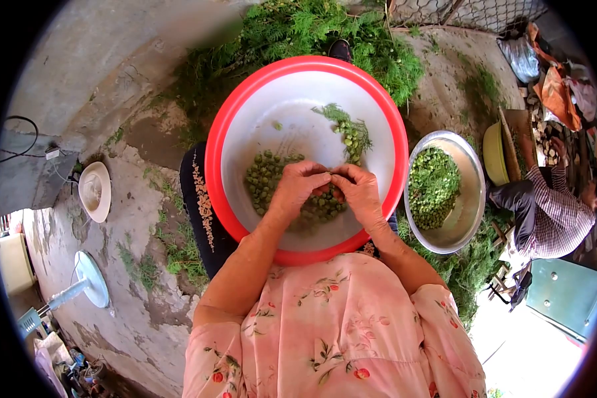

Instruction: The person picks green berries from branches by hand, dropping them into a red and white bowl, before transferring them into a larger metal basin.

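Observation:
A red-rimmed white basin (245, 106) rests on my lap and holds a heap of small green pods (265, 176). A leafy sprig with pods (348, 129) lies at the basin's far right. My left hand (295, 189) and my right hand (359, 192) meet over the heap, fingertips pinched together on a single green pod between them. Both hands hover just above the pile. The pod itself is mostly hidden by my fingers.
A metal bowl (467, 199) of green pods stands to the right. Leafy green plants (325, 30) are piled beyond the basin. Another person in a striped shirt (557, 212) sits at the far right. A white hat (94, 191) and a fan (86, 282) lie on the concrete at left.

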`<move>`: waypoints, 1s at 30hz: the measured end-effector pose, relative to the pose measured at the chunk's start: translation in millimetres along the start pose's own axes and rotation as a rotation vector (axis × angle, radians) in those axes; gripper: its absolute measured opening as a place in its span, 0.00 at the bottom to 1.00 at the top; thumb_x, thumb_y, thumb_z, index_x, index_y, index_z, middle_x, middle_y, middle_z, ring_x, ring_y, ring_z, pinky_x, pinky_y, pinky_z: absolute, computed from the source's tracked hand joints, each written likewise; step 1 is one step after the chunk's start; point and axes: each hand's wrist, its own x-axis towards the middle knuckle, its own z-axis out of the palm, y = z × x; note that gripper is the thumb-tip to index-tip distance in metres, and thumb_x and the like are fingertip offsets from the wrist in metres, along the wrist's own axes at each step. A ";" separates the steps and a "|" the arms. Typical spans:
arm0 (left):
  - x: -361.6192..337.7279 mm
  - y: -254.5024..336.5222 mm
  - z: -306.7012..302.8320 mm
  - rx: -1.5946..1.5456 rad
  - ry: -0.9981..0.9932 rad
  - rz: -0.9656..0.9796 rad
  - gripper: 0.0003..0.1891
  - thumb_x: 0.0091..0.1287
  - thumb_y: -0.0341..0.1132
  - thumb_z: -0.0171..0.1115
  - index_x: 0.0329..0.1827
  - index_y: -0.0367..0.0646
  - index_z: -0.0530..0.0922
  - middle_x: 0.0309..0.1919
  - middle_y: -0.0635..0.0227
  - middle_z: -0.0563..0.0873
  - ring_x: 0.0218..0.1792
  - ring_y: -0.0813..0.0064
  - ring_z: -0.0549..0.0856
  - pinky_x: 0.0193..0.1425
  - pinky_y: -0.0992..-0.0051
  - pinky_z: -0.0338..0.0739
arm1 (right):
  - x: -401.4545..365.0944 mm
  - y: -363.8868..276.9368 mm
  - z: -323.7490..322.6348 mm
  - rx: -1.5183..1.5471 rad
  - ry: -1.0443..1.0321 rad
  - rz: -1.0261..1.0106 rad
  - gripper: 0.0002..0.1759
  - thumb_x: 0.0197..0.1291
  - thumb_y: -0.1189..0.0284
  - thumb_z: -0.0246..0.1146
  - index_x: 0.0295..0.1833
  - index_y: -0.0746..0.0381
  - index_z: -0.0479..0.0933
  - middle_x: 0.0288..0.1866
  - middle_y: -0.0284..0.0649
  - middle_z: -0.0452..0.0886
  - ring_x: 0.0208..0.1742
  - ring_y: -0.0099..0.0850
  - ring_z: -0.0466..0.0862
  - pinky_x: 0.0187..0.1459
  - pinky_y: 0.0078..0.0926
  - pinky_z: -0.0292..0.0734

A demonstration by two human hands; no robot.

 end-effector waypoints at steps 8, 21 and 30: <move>0.0 0.0 -4.0 -0.032 0.029 -0.118 0.07 0.59 0.27 0.60 0.39 0.35 0.81 0.28 0.67 0.83 0.25 0.79 0.80 0.29 0.80 0.74 | 8.6 5.6 -18.0 0.028 0.147 -0.052 0.02 0.60 0.77 0.60 0.38 0.63 0.77 0.23 0.30 0.74 0.20 0.18 0.72 0.23 0.17 0.68; -1.5 0.4 1.6 -0.037 -0.251 -0.066 0.19 0.59 0.29 0.63 0.55 0.36 0.77 0.34 0.66 0.83 0.31 0.77 0.81 0.38 0.77 0.77 | 0.4 -6.3 -27.3 0.765 -0.219 0.151 0.05 0.61 0.73 0.62 0.40 0.62 0.75 0.23 0.33 0.74 0.22 0.24 0.73 0.25 0.20 0.68; -1.4 0.5 2.3 0.035 -0.185 -0.111 0.16 0.64 0.32 0.58 0.54 0.33 0.76 0.33 0.66 0.83 0.32 0.77 0.81 0.39 0.75 0.78 | -2.8 -14.5 -27.4 0.454 -0.120 0.080 0.11 0.63 0.73 0.60 0.50 0.63 0.75 0.26 0.30 0.73 0.23 0.19 0.72 0.25 0.18 0.66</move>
